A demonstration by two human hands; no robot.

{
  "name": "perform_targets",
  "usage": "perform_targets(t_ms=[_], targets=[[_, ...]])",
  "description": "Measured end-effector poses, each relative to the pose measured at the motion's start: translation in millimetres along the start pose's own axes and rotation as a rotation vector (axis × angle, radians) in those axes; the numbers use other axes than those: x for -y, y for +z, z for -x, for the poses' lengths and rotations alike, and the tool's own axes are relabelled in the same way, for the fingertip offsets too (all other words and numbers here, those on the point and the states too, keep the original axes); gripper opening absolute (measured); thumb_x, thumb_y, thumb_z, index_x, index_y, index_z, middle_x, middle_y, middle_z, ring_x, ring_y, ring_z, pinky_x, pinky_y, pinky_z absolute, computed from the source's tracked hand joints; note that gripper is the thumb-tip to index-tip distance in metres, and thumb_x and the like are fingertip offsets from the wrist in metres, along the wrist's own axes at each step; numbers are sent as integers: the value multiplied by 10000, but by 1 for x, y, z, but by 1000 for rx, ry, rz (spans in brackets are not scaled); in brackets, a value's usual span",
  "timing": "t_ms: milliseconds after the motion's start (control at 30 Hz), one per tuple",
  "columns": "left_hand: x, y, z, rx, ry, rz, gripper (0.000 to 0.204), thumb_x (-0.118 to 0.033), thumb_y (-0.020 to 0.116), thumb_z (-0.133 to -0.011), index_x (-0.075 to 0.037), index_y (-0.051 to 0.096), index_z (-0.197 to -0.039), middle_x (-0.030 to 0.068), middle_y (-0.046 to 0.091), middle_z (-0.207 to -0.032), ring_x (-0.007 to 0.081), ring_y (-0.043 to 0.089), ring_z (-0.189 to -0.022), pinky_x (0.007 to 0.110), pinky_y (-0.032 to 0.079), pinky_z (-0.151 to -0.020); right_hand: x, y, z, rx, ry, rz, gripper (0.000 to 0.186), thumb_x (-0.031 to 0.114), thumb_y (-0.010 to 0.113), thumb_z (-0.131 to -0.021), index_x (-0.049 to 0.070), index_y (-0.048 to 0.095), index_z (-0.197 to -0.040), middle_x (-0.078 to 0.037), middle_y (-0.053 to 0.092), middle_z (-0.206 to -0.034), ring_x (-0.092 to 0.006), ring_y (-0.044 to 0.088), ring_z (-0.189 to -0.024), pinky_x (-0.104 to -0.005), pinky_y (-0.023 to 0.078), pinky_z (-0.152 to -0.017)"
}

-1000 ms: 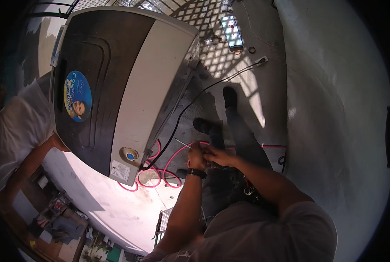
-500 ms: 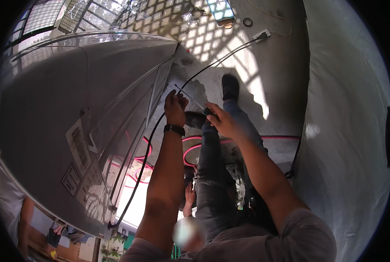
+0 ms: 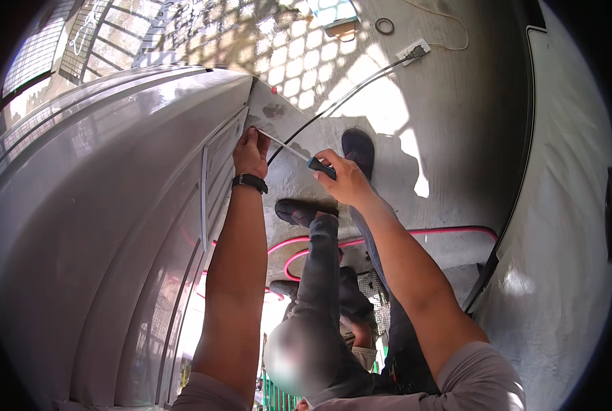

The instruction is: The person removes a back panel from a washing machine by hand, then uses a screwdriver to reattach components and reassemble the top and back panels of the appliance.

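A screwdriver (image 3: 286,146) with a dark, blue-tinged handle is in my right hand (image 3: 345,179), its fingers wrapped round the handle. Its thin metal shaft slants up and left to the fingertips of my left hand (image 3: 251,156). Those fingers are drawn together beside the shaft's tip, and whatever they pinch is hidden. My left hand, with a dark band on the wrist, is close against the edge of a large, light-grey appliance-like body (image 3: 114,185) on the left.
A black cable (image 3: 333,106) runs behind my hands to a white socket block (image 3: 413,52) on the concrete floor. Pink hose (image 3: 429,231) curves behind my legs. Another person, head blurred (image 3: 302,356), is low at the bottom. A pale sheet-like surface (image 3: 559,226) stands on the right.
Both hands have shifted, the left one up and left toward the grey body's edge. The screwdriver's tip now meets the left fingertips. The grey body's labelled face has gone out of view.
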State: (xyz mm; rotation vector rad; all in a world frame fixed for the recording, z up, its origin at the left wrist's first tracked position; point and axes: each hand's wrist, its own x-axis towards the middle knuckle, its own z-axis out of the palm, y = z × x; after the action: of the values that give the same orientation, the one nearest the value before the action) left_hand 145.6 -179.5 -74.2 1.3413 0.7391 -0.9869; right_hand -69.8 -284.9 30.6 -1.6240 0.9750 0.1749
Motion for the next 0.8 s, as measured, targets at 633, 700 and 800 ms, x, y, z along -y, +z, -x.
perform_targets(t_ms=[633, 700, 800], targets=[[-6, 22, -56, -281, -89, 311, 114, -196, 599, -995, -121, 634, -1074, 36, 718, -967, 162, 681, -817, 332, 570, -744, 5, 0, -55, 10, 53, 17, 362, 210, 670, -889, 94, 548, -1209, -158, 690, -940, -341, 678, -839, -403, 513, -765], [1, 22, -44, -258, -4, 38, 180, -194, 557, -1013, -79, 642, -1121, 71, 712, -1015, 195, 679, -886, 347, 563, -783, 1, 1, -63, 48, 170, -84, 355, 203, 675, -887, 88, 553, -1200, -132, 690, -919, -288, 665, -787, -374, 505, -737], [-3, 14, -27, -198, 11, -47, 275, -205, 547, -1017, -88, 593, -1262, 83, 681, -1076, 201, 660, -903, 340, 554, -779, -2, 18, -81, 61, 378, -401, 338, 185, 684, -888, 78, 561, -1185, -79, 685, -886, -187, 626, -707, -310, 479, -673]])
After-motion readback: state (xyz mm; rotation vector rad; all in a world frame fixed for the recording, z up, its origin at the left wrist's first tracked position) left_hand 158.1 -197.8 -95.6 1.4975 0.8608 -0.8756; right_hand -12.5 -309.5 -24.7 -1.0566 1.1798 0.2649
